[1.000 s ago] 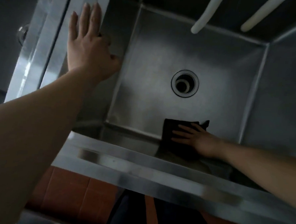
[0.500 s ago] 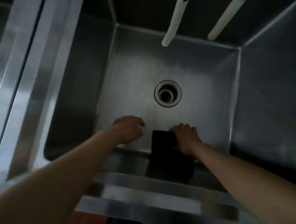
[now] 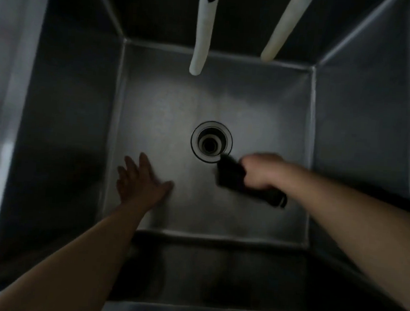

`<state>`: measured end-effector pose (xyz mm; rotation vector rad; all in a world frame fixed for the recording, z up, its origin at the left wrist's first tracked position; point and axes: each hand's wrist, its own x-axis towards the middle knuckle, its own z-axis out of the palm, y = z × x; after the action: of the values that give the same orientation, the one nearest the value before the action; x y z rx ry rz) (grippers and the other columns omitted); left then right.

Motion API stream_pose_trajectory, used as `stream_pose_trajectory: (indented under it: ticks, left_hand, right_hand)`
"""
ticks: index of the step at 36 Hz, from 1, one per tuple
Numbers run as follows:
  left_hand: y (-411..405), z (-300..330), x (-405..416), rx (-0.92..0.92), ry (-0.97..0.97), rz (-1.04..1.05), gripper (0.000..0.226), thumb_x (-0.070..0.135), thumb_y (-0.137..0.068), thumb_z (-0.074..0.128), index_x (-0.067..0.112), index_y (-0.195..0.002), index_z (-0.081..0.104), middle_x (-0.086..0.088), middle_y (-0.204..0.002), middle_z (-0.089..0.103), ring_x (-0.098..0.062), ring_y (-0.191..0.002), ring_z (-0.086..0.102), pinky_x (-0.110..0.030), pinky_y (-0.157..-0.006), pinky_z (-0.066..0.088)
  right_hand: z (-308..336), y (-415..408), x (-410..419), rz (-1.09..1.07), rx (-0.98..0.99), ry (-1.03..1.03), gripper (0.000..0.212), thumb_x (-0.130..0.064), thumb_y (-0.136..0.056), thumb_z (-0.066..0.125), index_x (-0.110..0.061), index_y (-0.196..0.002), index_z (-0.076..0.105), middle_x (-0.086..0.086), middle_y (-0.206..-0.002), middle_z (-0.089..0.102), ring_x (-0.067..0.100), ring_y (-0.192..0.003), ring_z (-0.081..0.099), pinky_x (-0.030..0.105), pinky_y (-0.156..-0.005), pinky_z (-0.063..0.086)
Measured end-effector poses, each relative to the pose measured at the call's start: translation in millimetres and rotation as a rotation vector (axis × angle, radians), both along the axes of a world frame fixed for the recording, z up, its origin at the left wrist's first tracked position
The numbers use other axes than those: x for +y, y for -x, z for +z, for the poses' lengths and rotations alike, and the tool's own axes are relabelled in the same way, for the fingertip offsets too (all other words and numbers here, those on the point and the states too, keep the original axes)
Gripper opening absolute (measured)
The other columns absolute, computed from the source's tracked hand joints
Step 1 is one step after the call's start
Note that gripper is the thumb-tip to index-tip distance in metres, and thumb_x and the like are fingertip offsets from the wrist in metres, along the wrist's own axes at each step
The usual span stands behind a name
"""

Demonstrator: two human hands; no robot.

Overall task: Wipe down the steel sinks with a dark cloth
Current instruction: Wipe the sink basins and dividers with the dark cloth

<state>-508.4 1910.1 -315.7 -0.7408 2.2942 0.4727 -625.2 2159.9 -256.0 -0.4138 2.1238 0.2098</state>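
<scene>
The cloth [image 3: 236, 177] is gripped in the curled right hand [image 3: 262, 171] on the sink [image 3: 263, 106] floor, just right of the drain [image 3: 211, 141]. The left hand [image 3: 140, 183] is spread flat, holding nothing.

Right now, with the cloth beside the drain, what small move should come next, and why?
Probably sweep the dark cloth leftward across the sink floor. The right hand grips it just right of the drain, while the stretch toward the left hand, whose fingers lie spread on the floor, is uncovered. That hand may need to lift clear.
</scene>
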Motion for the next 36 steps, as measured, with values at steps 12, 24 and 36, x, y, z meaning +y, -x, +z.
stream_pose_trajectory:
  ticks: [12, 24, 36]
  left_hand:
    - [0, -8, 2, -0.117, -0.143, 0.006, 0.134, 0.08, -0.069, 0.061, 0.036, -0.13, -0.05, -0.01, -0.142, -0.055, -0.038, -0.137, -0.042, -0.057, -0.117, -0.013]
    - [3, -18, 0, -0.163, -0.145, 0.008, 0.138, 0.082, -0.068, 0.061, 0.033, -0.129, -0.054, -0.012, -0.136, -0.061, -0.041, -0.132, -0.047, -0.058, -0.115, -0.017]
    - [5, -10, -5, -0.18, -0.202, -0.013, 0.146, 0.059, -0.067, 0.079, 0.033, -0.135, -0.048, -0.013, -0.138, -0.058, -0.044, -0.131, -0.047, -0.062, -0.114, -0.015]
  right_hand:
    - [-54, 122, 5, -0.268, 0.728, 0.229, 0.064, -0.01, -0.094, 0.053, -0.021, -0.153, 0.03, 0.02, -0.151, 0.04, 0.04, -0.136, 0.041, 0.052, -0.103, 0.038]
    - [-103, 165, -100, -0.226, 0.534, 0.398, 0.074, -0.041, -0.096, 0.046, -0.039, -0.157, 0.004, 0.004, -0.167, -0.007, 0.036, -0.151, -0.014, 0.067, -0.115, -0.007]
    - [-97, 29, -93, 0.259, 0.343, 0.549, 0.07, -0.042, -0.097, 0.047, -0.043, -0.156, 0.009, 0.004, -0.168, -0.002, 0.035, -0.152, -0.011, 0.067, -0.115, 0.001]
